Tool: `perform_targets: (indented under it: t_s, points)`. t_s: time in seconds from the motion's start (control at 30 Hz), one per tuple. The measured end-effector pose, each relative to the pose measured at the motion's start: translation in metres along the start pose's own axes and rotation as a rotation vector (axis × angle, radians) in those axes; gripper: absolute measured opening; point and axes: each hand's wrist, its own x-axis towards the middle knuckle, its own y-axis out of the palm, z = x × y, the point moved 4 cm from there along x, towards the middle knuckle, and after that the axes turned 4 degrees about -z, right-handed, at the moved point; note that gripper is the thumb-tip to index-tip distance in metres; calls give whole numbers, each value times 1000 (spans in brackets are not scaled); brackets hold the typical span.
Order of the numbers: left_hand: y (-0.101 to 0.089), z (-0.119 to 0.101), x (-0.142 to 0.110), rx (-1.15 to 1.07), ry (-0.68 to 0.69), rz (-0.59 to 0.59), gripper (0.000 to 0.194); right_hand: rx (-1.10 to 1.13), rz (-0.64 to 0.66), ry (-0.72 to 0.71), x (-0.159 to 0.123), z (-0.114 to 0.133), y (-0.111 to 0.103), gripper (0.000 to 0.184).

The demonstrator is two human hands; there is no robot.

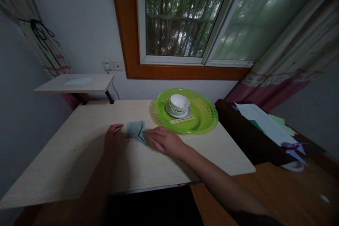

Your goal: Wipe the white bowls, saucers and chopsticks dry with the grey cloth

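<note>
A small grey-green cloth, folded and creased, lies on the pale wooden table between my two hands. Just left of it is my left hand, slightly smeared, its fingers loosely curved and apart with nothing visible in them. On the other side, my right hand is palm down with fingers stretched toward the cloth. Its fingertips come right up to the cloth's edge; I cannot tell whether they touch it.
Behind my right hand, a green plastic tray holds stacked white bowls on a small plate, with chopsticks alongside. A raised wooden shelf stands at the back left. Papers lie on dark furniture to the right.
</note>
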Motion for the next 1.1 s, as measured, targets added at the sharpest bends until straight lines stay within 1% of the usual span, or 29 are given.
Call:
perform_targets:
  t_s: [0.07,0.1,0.17,0.27,0.3,0.37,0.43,0.5,0.57,0.63,0.7,0.77,0.83,0.9,1.0,1.1]
  points:
    - [-13,3,4,212,108,19,30,-10,12,32,6,-2,34,40]
    - [-19,5,4,274,141,20,31,-32,14,54,10,-6,51,44]
    - [-27,10,6,342,168,4,33,-84,55,48,19,-13,84,52]
    - [-36,15,8,354,115,-58,33,-134,165,71,30,-28,126,63]
    - [-38,17,9,332,77,-76,32,-148,190,93,33,-34,136,67]
    - [-41,21,11,275,-1,-90,31,-166,212,141,39,-45,146,74]
    - [-42,24,11,239,-44,-89,31,-180,224,206,43,-58,146,77]
    - [-44,25,10,226,-57,-86,31,-199,222,293,41,-70,138,77]
    - [-45,26,9,213,-74,-86,31,-219,202,373,33,-79,125,75]
    - [-45,27,8,205,-97,-86,31,-230,159,412,17,-81,111,73]
    - [-44,27,7,212,-100,-84,29,-237,112,414,-3,-75,98,70]
    - [-42,25,7,226,-78,-76,28,-229,81,391,-25,-63,88,66]
    - [-40,22,7,249,-56,-70,28,-205,78,341,-44,-46,82,63]
    - [-37,19,7,281,-37,-63,27,-172,80,294,-55,-29,81,58]
    - [-33,18,8,332,-1,-40,26,-130,107,226,-53,-10,89,56]
    - [-32,18,9,355,26,-40,26,-101,153,156,-30,-2,109,58]
